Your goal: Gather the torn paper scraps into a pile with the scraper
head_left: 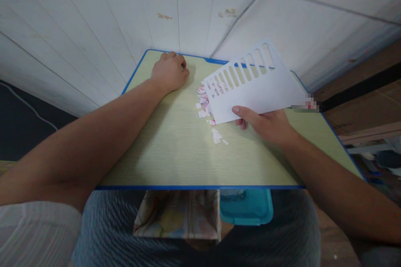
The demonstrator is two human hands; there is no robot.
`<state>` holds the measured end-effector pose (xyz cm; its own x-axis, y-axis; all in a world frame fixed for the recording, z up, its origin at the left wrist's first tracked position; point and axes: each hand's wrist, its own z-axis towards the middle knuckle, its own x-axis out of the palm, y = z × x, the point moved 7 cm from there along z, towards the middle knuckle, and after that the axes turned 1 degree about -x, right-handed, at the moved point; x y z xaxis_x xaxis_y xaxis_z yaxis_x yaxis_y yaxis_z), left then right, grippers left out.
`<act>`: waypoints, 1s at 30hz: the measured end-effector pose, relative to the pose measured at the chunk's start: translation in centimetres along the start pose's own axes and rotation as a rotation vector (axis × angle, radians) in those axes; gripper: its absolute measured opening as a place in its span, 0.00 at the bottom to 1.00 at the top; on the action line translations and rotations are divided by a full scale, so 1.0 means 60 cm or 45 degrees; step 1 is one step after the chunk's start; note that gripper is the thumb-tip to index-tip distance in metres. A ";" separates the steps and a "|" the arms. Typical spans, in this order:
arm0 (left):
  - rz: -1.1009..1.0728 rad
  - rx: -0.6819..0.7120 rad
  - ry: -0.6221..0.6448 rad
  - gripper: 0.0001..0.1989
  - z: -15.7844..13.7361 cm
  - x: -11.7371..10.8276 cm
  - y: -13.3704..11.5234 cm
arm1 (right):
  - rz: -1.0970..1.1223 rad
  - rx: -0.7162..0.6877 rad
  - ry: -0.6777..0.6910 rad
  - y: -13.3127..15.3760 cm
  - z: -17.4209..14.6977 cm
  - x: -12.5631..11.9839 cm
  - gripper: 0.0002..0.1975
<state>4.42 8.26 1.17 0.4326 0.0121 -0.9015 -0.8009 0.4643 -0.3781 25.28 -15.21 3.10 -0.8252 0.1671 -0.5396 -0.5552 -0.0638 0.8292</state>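
My right hand (263, 123) grips the lower edge of a white sheet with a row of cut-out slots (260, 87), thumb on top and fingers beneath. The sheet is tilted above the table. Partly under its left end lies a small heap of torn paper scraps (203, 103), white and pink. A few more scraps (216, 135) lie just in front of it. Near the far left corner of the table, my left hand (171, 71) rests with curled fingers. Something small and dark shows within the curl, too small to name.
The light green table (175, 150) has a blue rim and stands against a white panelled wall (194, 16). A grey cable (241, 14) runs down the wall. Below the front edge are a patterned cloth bag (178, 217) and a turquoise plastic container (250, 210). Cardboard boxes (369, 108) stand at right.
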 end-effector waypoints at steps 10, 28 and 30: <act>-0.010 0.020 -0.023 0.28 -0.001 -0.003 -0.002 | 0.069 -0.086 0.042 0.006 0.007 -0.017 0.23; 0.057 0.010 -0.020 0.22 -0.005 -0.004 -0.007 | 0.206 -0.010 -0.101 -0.016 0.020 -0.061 0.17; 0.032 0.010 -0.011 0.23 -0.006 -0.005 -0.007 | 0.175 -0.021 -0.155 -0.011 0.015 -0.061 0.18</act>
<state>4.49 7.77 1.52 0.4159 0.0313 -0.9089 -0.8082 0.4710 -0.3536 28.77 -14.87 4.68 -0.8752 0.2734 -0.3992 -0.4408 -0.1105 0.8908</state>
